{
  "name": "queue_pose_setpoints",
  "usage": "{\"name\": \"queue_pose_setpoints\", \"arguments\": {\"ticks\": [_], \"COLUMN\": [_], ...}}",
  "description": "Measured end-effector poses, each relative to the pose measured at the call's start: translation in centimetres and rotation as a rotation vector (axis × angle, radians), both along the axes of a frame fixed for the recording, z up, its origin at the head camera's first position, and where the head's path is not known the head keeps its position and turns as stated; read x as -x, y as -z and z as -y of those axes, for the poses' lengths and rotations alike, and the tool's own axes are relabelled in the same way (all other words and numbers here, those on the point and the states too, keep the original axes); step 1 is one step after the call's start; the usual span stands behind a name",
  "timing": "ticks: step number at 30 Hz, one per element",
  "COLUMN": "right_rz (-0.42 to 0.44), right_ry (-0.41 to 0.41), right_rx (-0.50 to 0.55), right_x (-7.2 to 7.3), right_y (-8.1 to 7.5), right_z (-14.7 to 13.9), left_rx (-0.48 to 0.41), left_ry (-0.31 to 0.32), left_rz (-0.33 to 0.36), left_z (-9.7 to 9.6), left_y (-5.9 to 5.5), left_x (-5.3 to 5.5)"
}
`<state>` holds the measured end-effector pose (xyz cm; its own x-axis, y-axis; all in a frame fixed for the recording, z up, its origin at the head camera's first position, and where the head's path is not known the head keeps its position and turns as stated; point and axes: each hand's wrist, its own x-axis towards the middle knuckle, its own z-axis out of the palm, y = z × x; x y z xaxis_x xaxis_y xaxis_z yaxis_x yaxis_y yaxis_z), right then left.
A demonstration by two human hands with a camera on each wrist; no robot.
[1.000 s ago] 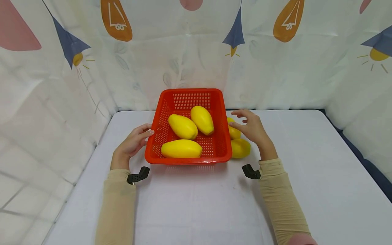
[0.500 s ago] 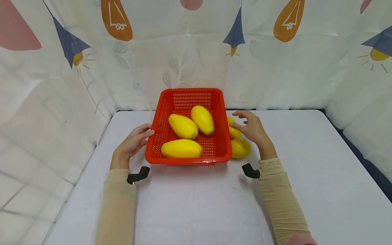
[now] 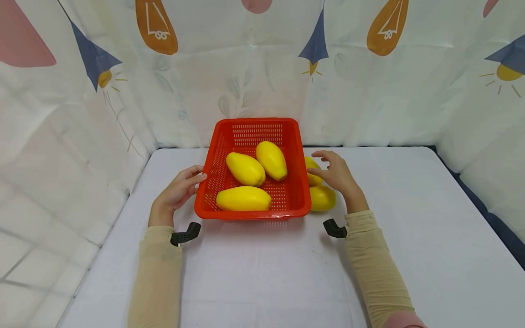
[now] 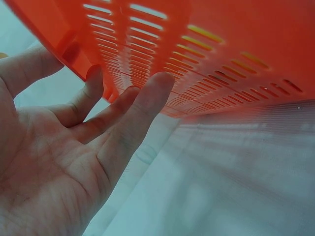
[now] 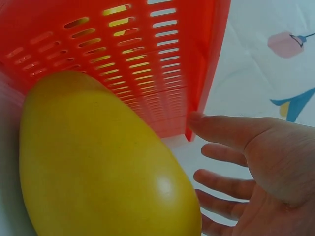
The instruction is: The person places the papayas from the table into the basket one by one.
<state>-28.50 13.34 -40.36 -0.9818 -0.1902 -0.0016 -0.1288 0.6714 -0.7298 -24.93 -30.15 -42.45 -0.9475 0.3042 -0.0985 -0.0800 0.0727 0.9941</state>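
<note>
A red plastic basket (image 3: 303,182) with slotted walls holds three smooth yellow mango-like fruits, one of them a fruit (image 3: 244,198) lying crosswise at the near side. My left hand (image 3: 180,193) is at the basket's left side, thumb by the rim. In the left wrist view, its extended fingers (image 4: 123,132) lie against the slotted outer wall. Right of the basket, my right hand (image 3: 334,173) is spread with loosely bent fingers. Its thumb is right at the rim in the right wrist view. Beneath it lie two more fruits, a far fruit (image 3: 313,171) and a near fruit (image 3: 322,198).
The table (image 3: 262,273) has a white cover. A printed white cloth (image 3: 270,82) hangs behind the basket and along both sides. Each wrist wears a black camera mount, such as the left mount (image 3: 185,234).
My right hand has shifted slightly nearer and lower, staying beside the basket. The left hand, the basket and the fruits have not visibly moved.
</note>
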Motion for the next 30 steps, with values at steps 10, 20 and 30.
{"name": "queue_pose_setpoints", "arguments": {"ticks": [10,20,30], "right_rz": [0.022,0.041,0.061], "right_ry": [0.001,-0.011,-0.009], "right_rx": [-0.023,-0.036,-0.031], "right_x": [0.4,0.7,0.9], "right_y": [0.9,1.6,2.1], "right_z": [0.0,0.0,0.0], "left_rx": [-0.009,-0.003,0.002], "left_ry": [-0.005,-0.005,0.0], "left_rz": [0.004,0.007,0.01], "left_z": [0.0,0.0,0.1], "left_y": [0.0,0.1,0.1], "left_x": [0.0,0.0,0.0]}}
